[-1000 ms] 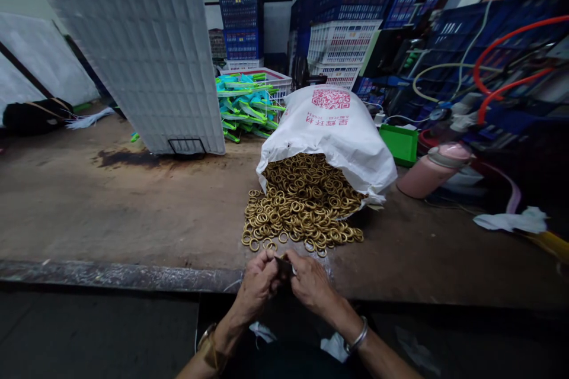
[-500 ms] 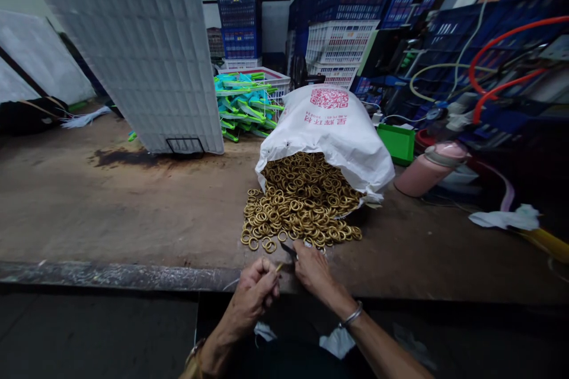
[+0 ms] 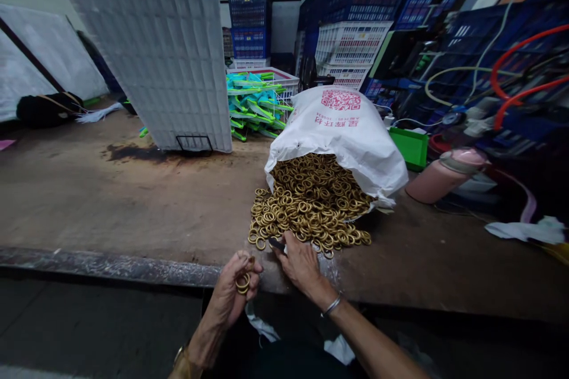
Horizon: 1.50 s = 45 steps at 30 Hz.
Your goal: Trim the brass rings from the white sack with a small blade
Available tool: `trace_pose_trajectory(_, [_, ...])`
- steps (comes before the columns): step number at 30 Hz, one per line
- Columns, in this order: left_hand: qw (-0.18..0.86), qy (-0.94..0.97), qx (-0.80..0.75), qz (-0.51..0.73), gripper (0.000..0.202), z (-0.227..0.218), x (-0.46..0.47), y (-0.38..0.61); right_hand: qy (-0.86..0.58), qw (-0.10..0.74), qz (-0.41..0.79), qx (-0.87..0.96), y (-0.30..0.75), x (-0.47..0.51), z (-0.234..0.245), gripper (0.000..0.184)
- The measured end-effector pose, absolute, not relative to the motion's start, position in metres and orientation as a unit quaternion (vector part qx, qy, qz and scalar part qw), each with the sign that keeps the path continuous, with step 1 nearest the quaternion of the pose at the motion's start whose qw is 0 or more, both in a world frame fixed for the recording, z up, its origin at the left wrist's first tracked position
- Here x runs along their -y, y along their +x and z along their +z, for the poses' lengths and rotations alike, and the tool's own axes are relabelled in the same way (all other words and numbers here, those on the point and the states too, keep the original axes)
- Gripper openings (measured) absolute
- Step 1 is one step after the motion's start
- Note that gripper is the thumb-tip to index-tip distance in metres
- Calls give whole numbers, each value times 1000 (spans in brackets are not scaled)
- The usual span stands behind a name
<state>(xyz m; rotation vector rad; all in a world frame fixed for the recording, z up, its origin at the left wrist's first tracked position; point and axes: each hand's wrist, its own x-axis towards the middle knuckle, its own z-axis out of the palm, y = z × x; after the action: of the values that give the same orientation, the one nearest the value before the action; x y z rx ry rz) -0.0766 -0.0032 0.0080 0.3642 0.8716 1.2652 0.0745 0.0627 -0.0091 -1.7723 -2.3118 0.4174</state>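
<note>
Several brass-coloured rings (image 3: 242,283) are pinched in the closed fingers of my left hand (image 3: 227,296), just off the front edge of the table. My right hand (image 3: 303,267) is closed around a dark, narrow tool (image 3: 276,244). The tool's tip points left, at the near edge of a heap of loose rings (image 3: 306,222); its exact kind is not clear. The heap spills from the mouth of a white woven sack (image 3: 351,136) with red print, lying on its side. My two hands are apart.
On the brown table (image 3: 146,207), a tall white ribbed panel (image 3: 151,53) stands in a wire holder at left. Behind it lie green and blue plastic pieces (image 3: 255,106). A green tray (image 3: 409,148) and a pink bottle (image 3: 447,174) sit right of the sack. Stacked crates (image 3: 353,44) stand behind.
My left hand has moved left and turned, showing the rings in its fingers. My right hand has shifted left with the tool, near the heap's front. The whole view has swung slightly left.
</note>
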Motion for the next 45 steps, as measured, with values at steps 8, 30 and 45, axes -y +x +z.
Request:
trace_pose_trajectory(8, [748, 81, -352, 557, 19, 2, 1, -79, -581, 90, 129, 798, 79, -68, -15, 17])
trace_pose_trajectory(30, [621, 334, -507, 495, 27, 4, -9, -25, -443, 329, 553, 624, 97, -38, 15, 38])
trace_pose_trajectory(45, [610, 375, -498, 490, 25, 16, -7, -18, -494, 311, 526, 618, 105, -39, 8, 38])
